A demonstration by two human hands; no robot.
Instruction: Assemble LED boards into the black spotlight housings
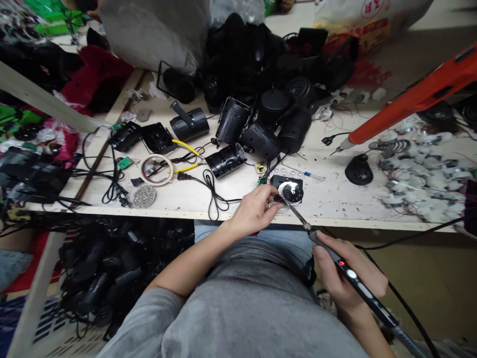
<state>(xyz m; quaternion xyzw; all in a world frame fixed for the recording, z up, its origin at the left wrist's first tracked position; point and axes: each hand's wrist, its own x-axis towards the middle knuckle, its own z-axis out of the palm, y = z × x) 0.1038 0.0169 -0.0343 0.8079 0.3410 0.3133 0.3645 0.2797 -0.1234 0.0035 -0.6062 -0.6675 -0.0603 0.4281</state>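
My right hand (348,281) grips a black soldering iron (335,261) with a red lit spot on its handle. The iron's tip reaches a small black square part with a white round disc (289,189) near the table's front edge. My left hand (255,211) is closed in a pinch beside that part, its fingertips holding thin wires or a small piece at its left edge that I cannot make out. A small green circuit board (262,180) lies just behind the fingers.
A heap of black lamp housings (261,99) fills the table's back middle. A tape roll (156,170), yellow-handled pliers (188,156) and black power cords (212,191) lie left. An orange tool (413,97) juts in at right, above white parts (421,174). More black housings sit below the table at left.
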